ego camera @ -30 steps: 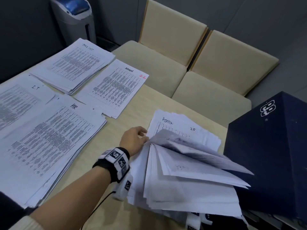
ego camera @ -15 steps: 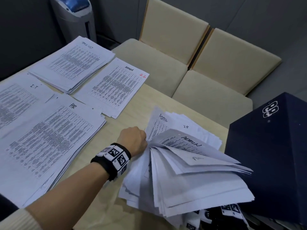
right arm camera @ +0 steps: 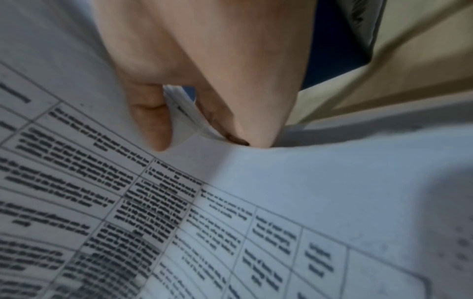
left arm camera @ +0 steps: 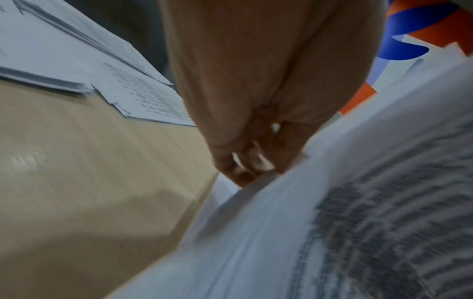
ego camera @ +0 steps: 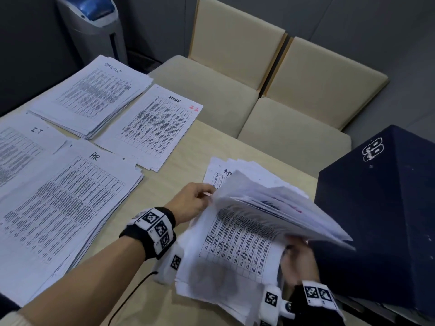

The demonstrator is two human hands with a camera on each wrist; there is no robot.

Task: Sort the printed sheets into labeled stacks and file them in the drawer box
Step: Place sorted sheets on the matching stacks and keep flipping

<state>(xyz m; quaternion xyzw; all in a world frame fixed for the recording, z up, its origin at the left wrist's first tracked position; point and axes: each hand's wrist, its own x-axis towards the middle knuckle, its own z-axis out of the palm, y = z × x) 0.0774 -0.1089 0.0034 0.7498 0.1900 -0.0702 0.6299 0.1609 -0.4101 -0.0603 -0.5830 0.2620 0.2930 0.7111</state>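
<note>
Most of the sorting looks done to me: four labeled piles already lie on the table (ego camera: 169, 184) to my left, the TASK LIST stack (ego camera: 94, 95) at the far edge, the ADMIN stack (ego camera: 153, 125) just beside it, the IT stack (ego camera: 21, 147) nearer me on the left and the thick HR stack (ego camera: 63, 203) closest, overlapping the IT pile. What is left, as I judge it, is the unsorted bundle (ego camera: 254, 234) in front of me, and then all the filing, since the dark drawer box (ego camera: 381, 208) stands closed-looking at my right with nothing visibly put in it. My left hand (ego camera: 190, 201) has its fingers curled at the bundle's upper left corner, fingertips (left arm camera: 256, 163) pinching the edges of the lifted sheets; my right hand (ego camera: 299, 262) pinches a sheaf of those sheets at the lower right, thumb on top and fingers beneath, as the right wrist view shows plainly. The bundle rests on the table between the HR stack and the drawer box, its upper sheets raised and fanned toward the box, an inner page with a printed table laid open. The paper is thin white stock, edges ragged and uneven, some corners curled, with a handwritten heading partly hidden on a sheet behind the fan
</note>
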